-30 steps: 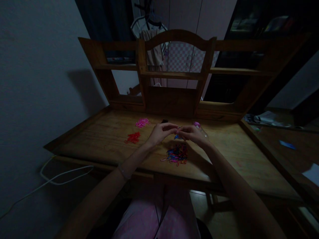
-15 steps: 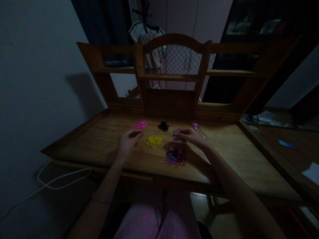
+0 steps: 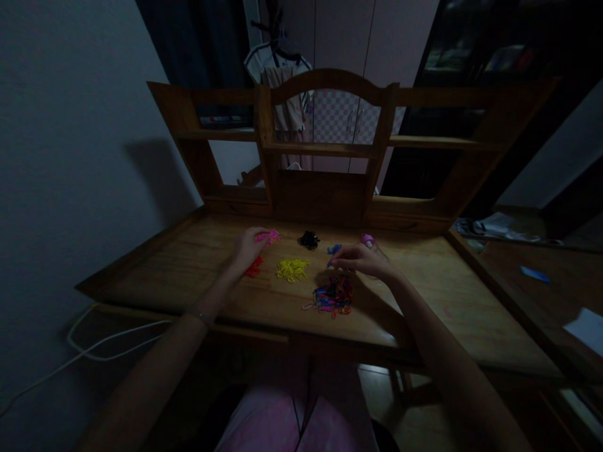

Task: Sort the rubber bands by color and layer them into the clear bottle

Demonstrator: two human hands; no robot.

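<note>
My left hand [image 3: 245, 250] is at the pink pile of small loops [image 3: 271, 236], its fingertips pinched at the pile's left edge. Whatever those fingers hold is too small to make out. Beneath that hand, a red pile [image 3: 254, 267] is partly hidden. My right hand [image 3: 355, 258] pinches a small blue loop [image 3: 328, 265] just in front of a blue pile [image 3: 334, 249]. Nearer to me lies a mixed-colour heap of loops [image 3: 333, 295]. Between the hands is a yellow pile [image 3: 293, 269], with a black pile [image 3: 308, 240] behind it.
Behind my right hand lies a clear bottle with a pink cap [image 3: 367, 240], partly covered. A wooden shelf unit [image 3: 325, 149] rises along the back of the desk [image 3: 155, 276]. A white cable [image 3: 117, 358] hangs at the left. Another surface at the right holds a blue packet [image 3: 534, 274].
My left hand has moved forward and right to the pink pile, uncovering part of the red pile. My right hand has shifted slightly nearer to me, showing more of the blue pile.
</note>
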